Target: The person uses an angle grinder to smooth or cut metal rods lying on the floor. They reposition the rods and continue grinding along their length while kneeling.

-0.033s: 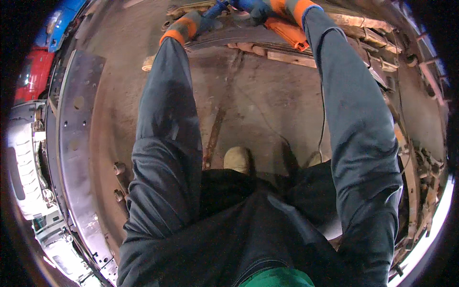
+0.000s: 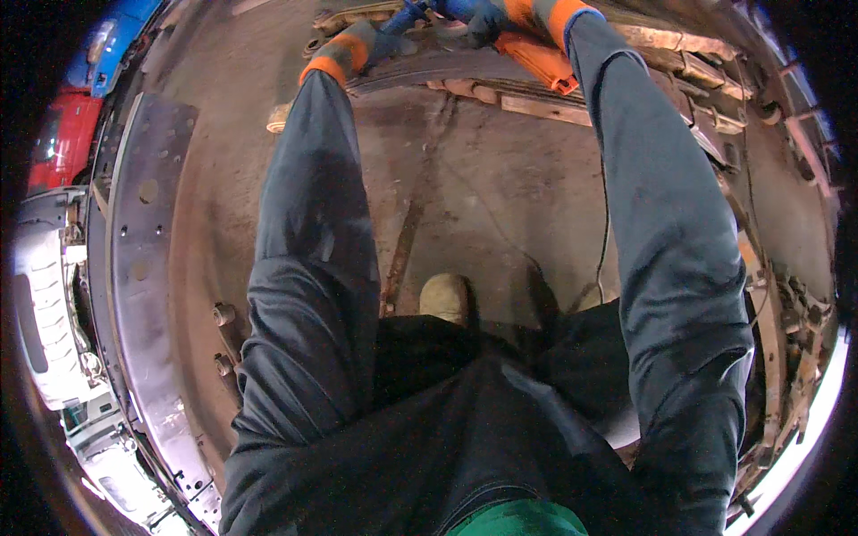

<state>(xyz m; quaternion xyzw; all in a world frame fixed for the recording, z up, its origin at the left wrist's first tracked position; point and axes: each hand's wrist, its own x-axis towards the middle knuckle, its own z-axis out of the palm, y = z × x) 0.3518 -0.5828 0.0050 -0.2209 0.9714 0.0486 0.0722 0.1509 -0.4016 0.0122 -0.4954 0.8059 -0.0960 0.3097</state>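
Layout essentially unchanged from earlier frame. Curved metal bars [image 2: 438, 70], on wearer's side of fingers; orange object [image 2: 536, 62], just beside right hand's fingers. Right gloved hand [image 2: 478, 20], left gloved hand [image 2: 393, 37]: indistinct near upper edge, right cut off; finger closure cannot be told.

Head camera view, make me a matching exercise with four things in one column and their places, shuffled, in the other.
Things:
1. Orange object
2. Long metal beam with holes
3. Tan shoe toe
4. Red bodywork

Places:
A. Near the picture's middle
B. Upper left edge
C. Beside the gloved right hand
D. Running lengthwise down the left side

Pairs: 1-C, 2-D, 3-A, 4-B
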